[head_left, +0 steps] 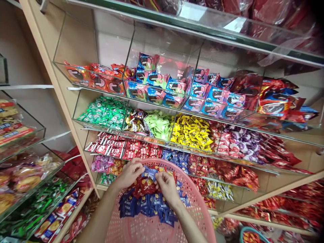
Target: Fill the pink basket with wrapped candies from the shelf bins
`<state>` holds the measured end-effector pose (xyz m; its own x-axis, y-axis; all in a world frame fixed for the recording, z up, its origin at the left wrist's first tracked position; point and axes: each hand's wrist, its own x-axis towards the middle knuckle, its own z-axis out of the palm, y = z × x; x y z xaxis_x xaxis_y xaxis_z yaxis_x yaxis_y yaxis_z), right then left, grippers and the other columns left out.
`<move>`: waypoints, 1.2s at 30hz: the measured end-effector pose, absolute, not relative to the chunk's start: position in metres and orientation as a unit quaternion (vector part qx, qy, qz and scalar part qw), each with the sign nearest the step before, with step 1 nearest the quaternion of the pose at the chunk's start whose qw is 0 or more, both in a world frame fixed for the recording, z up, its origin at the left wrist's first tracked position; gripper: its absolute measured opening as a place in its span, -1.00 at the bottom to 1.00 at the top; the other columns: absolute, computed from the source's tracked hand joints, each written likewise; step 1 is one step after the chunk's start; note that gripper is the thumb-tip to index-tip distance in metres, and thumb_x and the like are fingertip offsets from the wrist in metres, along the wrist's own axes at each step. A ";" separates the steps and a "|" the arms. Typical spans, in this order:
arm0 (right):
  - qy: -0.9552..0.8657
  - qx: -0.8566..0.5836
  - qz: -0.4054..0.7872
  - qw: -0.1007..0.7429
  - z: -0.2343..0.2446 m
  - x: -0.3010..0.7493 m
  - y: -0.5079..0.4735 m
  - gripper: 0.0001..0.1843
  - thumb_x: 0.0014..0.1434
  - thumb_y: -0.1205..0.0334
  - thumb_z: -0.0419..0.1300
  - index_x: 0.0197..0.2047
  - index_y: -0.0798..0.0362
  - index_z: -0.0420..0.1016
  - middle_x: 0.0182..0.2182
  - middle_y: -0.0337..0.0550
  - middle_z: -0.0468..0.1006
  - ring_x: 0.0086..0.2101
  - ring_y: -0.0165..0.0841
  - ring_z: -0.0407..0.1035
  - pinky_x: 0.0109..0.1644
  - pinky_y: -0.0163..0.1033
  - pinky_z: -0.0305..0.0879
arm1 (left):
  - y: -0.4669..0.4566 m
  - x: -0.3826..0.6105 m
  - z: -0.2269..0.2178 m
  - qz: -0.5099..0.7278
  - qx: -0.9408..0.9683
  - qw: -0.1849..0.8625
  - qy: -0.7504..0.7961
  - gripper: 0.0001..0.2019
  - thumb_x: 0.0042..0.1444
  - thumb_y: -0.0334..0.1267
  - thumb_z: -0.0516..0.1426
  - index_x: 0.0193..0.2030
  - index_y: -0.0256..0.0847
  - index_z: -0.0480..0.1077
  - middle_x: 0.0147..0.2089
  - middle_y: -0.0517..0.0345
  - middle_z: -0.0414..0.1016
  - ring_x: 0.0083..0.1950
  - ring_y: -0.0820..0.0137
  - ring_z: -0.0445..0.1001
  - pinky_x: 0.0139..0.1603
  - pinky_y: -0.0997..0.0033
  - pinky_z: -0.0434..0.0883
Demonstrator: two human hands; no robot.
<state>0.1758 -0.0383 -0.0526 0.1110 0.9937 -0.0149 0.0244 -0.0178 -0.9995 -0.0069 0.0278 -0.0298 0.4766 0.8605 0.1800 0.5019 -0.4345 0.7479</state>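
Forearms (188,216); left fingers (138,165), right fingers (162,177) pinching blue packet (149,173).

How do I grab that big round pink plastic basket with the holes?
Best hold the round, holed pink plastic basket by its rim, probably, coming from outside at the left and right. It's wide and open-topped, and small blue wrapped packets lie inside, so gripping opposite sides should help keep it level.

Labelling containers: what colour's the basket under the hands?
Pink basket, clearest in the head view.
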 end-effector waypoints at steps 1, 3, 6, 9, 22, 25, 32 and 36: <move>-0.469 -0.538 0.471 0.518 -0.051 0.175 -0.039 -0.57 0.00 -0.17 0.16 -0.52 0.06 0.31 -0.67 -0.30 0.37 -0.66 -0.48 0.18 -0.57 -0.37 0.08 | 0.028 -0.007 -0.029 0.285 0.797 0.323 0.424 -0.64 0.13 0.02 -0.06 -0.42 -0.12 0.43 -0.02 0.14 0.37 0.06 0.30 0.30 0.11 0.26 0.20; -0.463 -0.537 0.472 0.524 -0.049 0.175 -0.040 -0.57 0.00 -0.19 0.16 -0.51 0.05 0.31 -0.69 -0.31 0.35 -0.67 -0.48 0.17 -0.57 -0.36 0.08 | 0.028 -0.008 -0.028 0.288 0.794 0.334 0.418 -0.65 0.10 0.04 -0.02 -0.42 -0.12 0.45 -0.01 0.13 0.38 0.04 0.30 0.32 0.11 0.27 0.21; -0.458 -0.529 0.470 0.537 -0.049 0.175 -0.041 -0.57 0.01 -0.19 0.15 -0.49 0.05 0.33 -0.70 -0.32 0.34 -0.67 -0.48 0.16 -0.57 -0.36 0.08 | 0.029 -0.009 -0.028 0.284 0.795 0.348 0.408 -0.67 0.04 0.07 0.04 -0.42 -0.10 0.48 0.02 0.13 0.38 0.06 0.27 0.31 0.13 0.25 0.20; -0.450 -0.527 0.470 0.547 -0.050 0.175 -0.042 -0.58 0.01 -0.18 0.16 -0.47 0.05 0.34 -0.70 -0.32 0.35 -0.67 -0.49 0.17 -0.57 -0.37 0.09 | 0.030 -0.011 -0.029 0.278 0.797 0.357 0.400 -0.68 0.02 0.06 0.07 -0.42 -0.10 0.49 0.04 0.14 0.38 0.07 0.25 0.32 0.14 0.23 0.20; -0.453 -0.535 0.506 0.503 -0.054 0.170 -0.041 -0.58 -0.02 -0.14 0.20 -0.55 0.08 0.35 -0.69 -0.32 0.38 -0.72 -0.53 0.16 -0.69 -0.41 0.01 | 0.033 -0.012 -0.030 0.279 0.804 0.348 0.393 -0.70 0.04 0.04 0.05 -0.43 -0.09 0.48 0.04 0.17 0.39 0.05 0.27 0.33 0.13 0.24 0.20; -0.453 -0.543 0.507 0.492 -0.054 0.169 -0.040 -0.57 -0.01 -0.14 0.19 -0.58 0.07 0.32 -0.76 -0.35 0.33 -0.77 -0.54 0.09 -0.72 -0.40 -0.04 | 0.032 -0.012 -0.030 0.275 0.808 0.341 0.394 -0.70 0.03 0.04 0.06 -0.44 -0.08 0.48 0.06 0.18 0.37 0.06 0.27 0.32 0.14 0.24 0.19; -0.459 -0.545 0.508 0.485 -0.055 0.170 -0.040 -0.55 0.01 -0.15 0.15 -0.58 0.09 0.34 -0.75 -0.34 0.34 -0.76 -0.56 0.11 -0.69 -0.42 0.01 | 0.032 -0.011 -0.028 0.271 0.810 0.339 0.394 -0.69 0.05 0.03 0.05 -0.44 -0.11 0.47 0.05 0.18 0.37 0.04 0.29 0.34 0.12 0.27 0.20; -0.482 -0.546 0.502 0.465 -0.053 0.174 -0.042 -0.54 0.05 -0.16 0.10 -0.57 0.09 0.31 -0.75 -0.35 0.31 -0.75 -0.55 0.11 -0.67 -0.42 0.02 | 0.032 -0.012 -0.027 0.265 0.813 0.339 0.392 -0.69 0.08 0.01 0.03 -0.45 -0.15 0.42 0.04 0.17 0.35 0.03 0.33 0.32 0.10 0.32 0.21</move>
